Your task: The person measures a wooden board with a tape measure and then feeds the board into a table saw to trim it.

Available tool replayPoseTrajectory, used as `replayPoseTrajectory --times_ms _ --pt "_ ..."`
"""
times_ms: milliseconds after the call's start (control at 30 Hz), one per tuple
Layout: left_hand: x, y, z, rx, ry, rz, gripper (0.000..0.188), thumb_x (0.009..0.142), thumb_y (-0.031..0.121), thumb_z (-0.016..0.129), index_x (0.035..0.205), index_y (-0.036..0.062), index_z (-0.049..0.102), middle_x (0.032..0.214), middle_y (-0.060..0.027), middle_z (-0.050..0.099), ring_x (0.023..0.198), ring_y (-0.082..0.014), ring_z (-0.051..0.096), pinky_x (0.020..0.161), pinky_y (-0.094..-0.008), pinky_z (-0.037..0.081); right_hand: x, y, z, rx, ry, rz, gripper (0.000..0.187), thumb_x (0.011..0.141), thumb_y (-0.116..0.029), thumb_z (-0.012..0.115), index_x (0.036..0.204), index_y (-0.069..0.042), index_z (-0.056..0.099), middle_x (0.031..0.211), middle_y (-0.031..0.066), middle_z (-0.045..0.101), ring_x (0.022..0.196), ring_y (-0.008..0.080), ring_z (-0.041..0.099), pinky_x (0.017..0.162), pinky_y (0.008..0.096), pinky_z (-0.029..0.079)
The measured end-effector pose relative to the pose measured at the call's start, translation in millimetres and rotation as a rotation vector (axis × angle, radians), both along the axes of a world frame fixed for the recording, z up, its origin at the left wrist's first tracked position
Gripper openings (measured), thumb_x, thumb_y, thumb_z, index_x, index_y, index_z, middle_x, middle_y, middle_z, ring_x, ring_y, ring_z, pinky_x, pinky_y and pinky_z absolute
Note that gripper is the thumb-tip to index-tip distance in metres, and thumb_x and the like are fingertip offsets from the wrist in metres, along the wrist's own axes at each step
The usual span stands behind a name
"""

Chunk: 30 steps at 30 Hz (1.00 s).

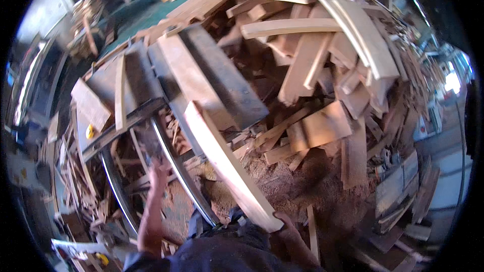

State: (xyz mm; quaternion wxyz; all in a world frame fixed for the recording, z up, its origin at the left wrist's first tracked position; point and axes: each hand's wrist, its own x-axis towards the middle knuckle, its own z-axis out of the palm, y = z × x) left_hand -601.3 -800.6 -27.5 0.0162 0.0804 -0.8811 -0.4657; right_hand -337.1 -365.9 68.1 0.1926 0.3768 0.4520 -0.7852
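A long pale wooden plank [227,166] slants from the edge of a dark metal machine table [234,88] down toward my body. My right hand [286,224] is closed around its near end. To the left, my left hand [159,168] reaches forward between two shiny metal rails [176,161], smeared by motion, so its fingers cannot be read. Another board [194,78] lies flat on the table beside the plank's far end. On the table's left part rest a thin strip [120,93] and a short wide board [91,105].
A large heap of loose boards [307,65] rises beyond the table on the right, with a curved piece [290,27] across it. Sawdust [252,181] covers the ground ahead of me. Offcuts crowd the left side, and stacked boards [396,186] stand at the right.
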Motion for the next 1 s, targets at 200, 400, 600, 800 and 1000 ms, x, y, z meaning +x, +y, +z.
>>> replayPoseTrajectory --times_ms 200,400,600,800,1000 --pt "88.2 193.5 20.1 0.997 -0.608 -0.093 0.053 0.092 0.044 0.064 0.126 0.0045 0.052 0.114 -0.008 0.062 0.108 -0.0235 0.059 0.088 -0.04 0.05 -25.3 27.3 5.6 -0.323 -0.073 -0.006 0.054 0.086 -0.033 0.068 0.125 0.002 0.056 0.108 0.0129 0.066 0.09 0.0222 0.065 0.077 0.0337 0.053" --pt "69.0 233.5 11.9 1.567 -0.839 0.072 0.061 0.09 0.057 0.059 0.131 0.0119 0.054 0.127 -0.008 0.061 0.119 -0.0274 0.056 0.107 -0.0468 0.038 -26.7 16.0 -18.3 -0.485 0.02 0.096 0.055 0.087 -0.038 0.067 0.128 -0.003 0.055 0.108 0.0108 0.066 0.09 0.0203 0.065 0.079 0.0329 0.052" --pt "77.0 228.4 12.3 1.553 -0.811 -0.106 0.065 0.087 0.065 0.056 0.127 0.0131 0.057 0.121 -0.0078 0.063 0.114 -0.0277 0.058 0.103 -0.0479 0.043 -0.7 -4.7 -21.8 -0.319 0.066 0.155 0.06 0.088 -0.043 0.064 0.133 -0.004 0.052 0.109 0.0085 0.066 0.092 0.0173 0.063 0.08 0.0299 0.049" --pt "79.2 216.5 18.9 1.506 -0.844 0.025 0.063 0.096 0.06 0.044 0.133 0.0089 0.051 0.125 -0.0124 0.06 0.114 -0.0305 0.058 0.101 -0.0498 0.045 -10.4 -35.0 37.1 -0.21 -0.048 0.176 0.056 0.087 -0.035 0.067 0.131 -0.004 0.053 0.11 0.0075 0.066 0.094 0.0169 0.063 0.082 0.0316 0.051" --pt "111.2 229.7 61.8 1.675 -0.911 0.013 0.07 0.091 0.062 0.053 0.135 0.0081 0.051 0.131 -0.0124 0.058 0.114 -0.0267 0.057 0.098 -0.0429 0.047 44.0 -19.0 24.0 -0.062 0.111 0.262 0.062 0.083 -0.031 0.067 0.134 -0.001 0.048 0.113 0.0125 0.062 0.1 0.0232 0.062 0.085 0.0353 0.051"
